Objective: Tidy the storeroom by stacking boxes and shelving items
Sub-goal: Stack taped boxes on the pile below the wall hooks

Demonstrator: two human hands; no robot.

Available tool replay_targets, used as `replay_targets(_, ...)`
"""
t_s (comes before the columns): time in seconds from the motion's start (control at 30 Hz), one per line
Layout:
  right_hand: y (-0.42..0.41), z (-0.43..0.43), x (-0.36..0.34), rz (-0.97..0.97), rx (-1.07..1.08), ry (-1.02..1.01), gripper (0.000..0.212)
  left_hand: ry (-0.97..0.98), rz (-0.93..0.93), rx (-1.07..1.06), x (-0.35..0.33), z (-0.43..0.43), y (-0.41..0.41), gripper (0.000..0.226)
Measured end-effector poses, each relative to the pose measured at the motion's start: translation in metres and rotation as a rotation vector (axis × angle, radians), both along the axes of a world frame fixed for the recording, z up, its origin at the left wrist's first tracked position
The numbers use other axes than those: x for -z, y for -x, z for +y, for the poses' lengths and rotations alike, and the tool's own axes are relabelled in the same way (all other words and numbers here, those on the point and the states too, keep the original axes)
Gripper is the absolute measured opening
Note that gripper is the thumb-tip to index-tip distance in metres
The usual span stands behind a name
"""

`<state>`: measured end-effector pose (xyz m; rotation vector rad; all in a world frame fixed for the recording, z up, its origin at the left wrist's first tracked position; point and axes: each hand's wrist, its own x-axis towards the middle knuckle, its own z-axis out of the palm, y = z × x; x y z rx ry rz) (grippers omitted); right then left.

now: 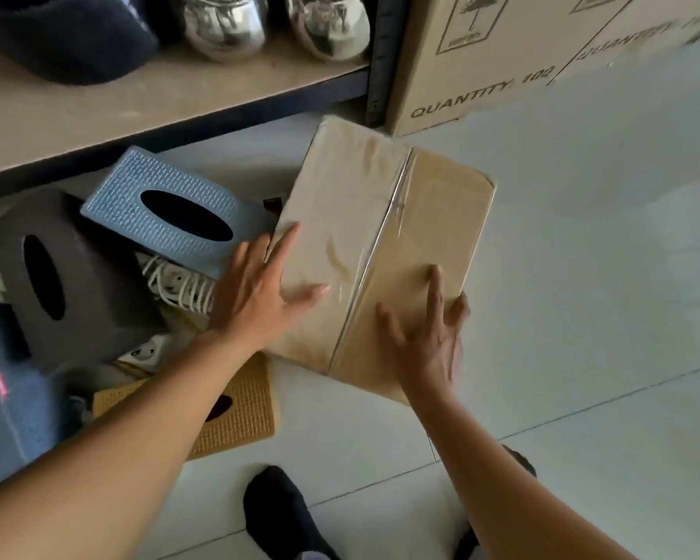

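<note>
Tiled floor (582,297): taped cardboard box (433,212) at 12 o'clock, left hand (255,301) and right hand (429,337) spread flat on its top. Pushed toward 9 o'clock, it could topple the blue tissue box (170,177).

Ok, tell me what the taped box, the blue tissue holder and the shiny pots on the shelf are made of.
Taped box: matt brown cardboard, with glossy clear tape along the seam.
Blue tissue holder: fine woven-looking ribbing, so likely textured plastic or fabric.
Shiny pots: mirror-like silver reflections, so polished metal or metallic-glazed ceramic.
</note>
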<state>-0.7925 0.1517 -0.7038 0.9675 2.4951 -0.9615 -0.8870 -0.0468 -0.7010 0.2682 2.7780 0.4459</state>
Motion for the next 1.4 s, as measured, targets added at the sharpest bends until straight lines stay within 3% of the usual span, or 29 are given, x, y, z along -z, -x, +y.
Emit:
replay_targets(0.33, -0.005, 0.032, 0.006, -0.013, -0.042, -0.013, 0.089, -0.123, 0.012, -0.112, 0.018, 0.032, -0.033, 0.087)
replay_targets(0.53, 0.000, 0.043, 0.010, 0.042, -0.078, 0.019, 0.094, -0.341, -0.097, -0.193, 0.015, 0.034, -0.027, 0.099)
replay_targets(0.73, -0.004, 0.047, -0.002, 0.095, -0.133, 0.018, 0.094, -0.353, -0.146, -0.233, -0.004, 0.040, -0.031, 0.105)
replay_targets(1.07, 0.011, 0.120, -0.138, 0.153, -0.244, 0.005, 0.091, -0.221, -0.080, -0.344, -0.145, 0.109, -0.042, 0.096)
replay_targets(1.4, 0.026, 0.184, -0.303, 0.270, -0.295, -0.055, 0.091, -0.226, 0.018, -0.347, -0.309, 0.170, -0.034, 0.090)
